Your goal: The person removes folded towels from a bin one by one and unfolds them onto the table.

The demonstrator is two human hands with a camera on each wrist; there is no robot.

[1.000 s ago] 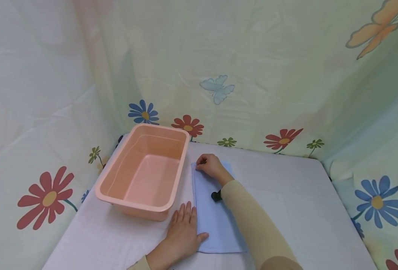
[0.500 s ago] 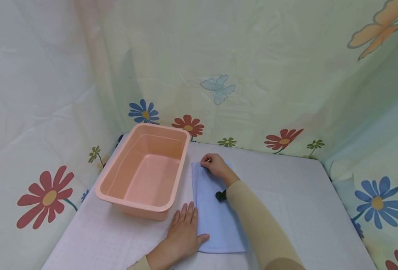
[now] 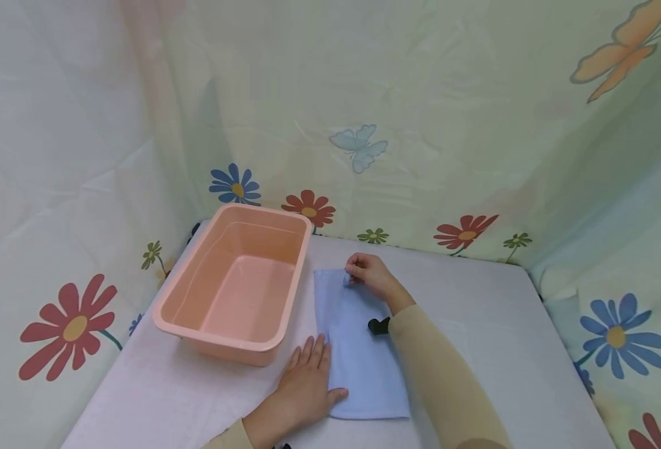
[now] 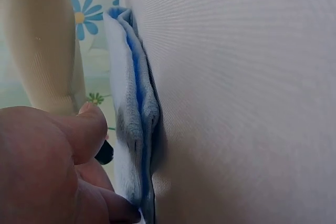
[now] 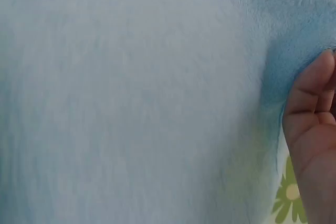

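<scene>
A light blue towel [image 3: 358, 362], folded in layers, lies on the table in the head view. At its far edge my right hand [image 3: 371, 273] pinches the upper layer between thumb and fingertips and lifts it, baring a strip of the layer below on the left. My left hand [image 3: 306, 380] lies flat with straight fingers at the near left edge, its thumb over the towel. The left wrist view shows the stacked folds of the towel [image 4: 134, 93] edge-on beside the thumb. Plush towel [image 5: 131, 98] fills most of the right wrist view, with the right hand [image 5: 315, 129] at its edge.
To the left of the towel stands a pink plastic basin [image 3: 252, 290] with nothing in it. A white cloth covers the table [image 3: 487, 349]. Flower-printed curtains [image 3: 420, 156] hang close around the back and sides.
My right hand has moved to the right, drawing the towel's upper layer with it and widening the bared strip. The left hand has stayed nearly in place.
</scene>
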